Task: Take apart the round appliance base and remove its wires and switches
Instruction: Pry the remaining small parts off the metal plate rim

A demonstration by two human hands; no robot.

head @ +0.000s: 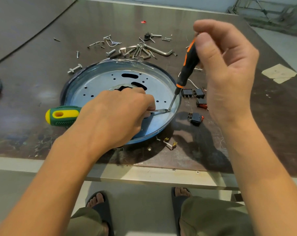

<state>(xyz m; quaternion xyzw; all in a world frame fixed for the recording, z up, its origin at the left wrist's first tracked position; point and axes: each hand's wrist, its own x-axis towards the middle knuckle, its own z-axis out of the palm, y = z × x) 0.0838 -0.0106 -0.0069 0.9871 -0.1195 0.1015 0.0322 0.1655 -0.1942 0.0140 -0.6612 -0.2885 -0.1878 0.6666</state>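
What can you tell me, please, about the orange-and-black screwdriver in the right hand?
The orange-and-black screwdriver has a slim black handle with orange stripes and collar, then a thin bare metal shaft. It stands steeply tilted, handle top pinched by the right hand. Its tip points down inside the round base, near the right wall, at the blade tip of the green-and-yellow screwdriver.

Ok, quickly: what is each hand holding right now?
Left hand: grips the green screwdriver.
Right hand: pinches the orange screwdriver by its top.
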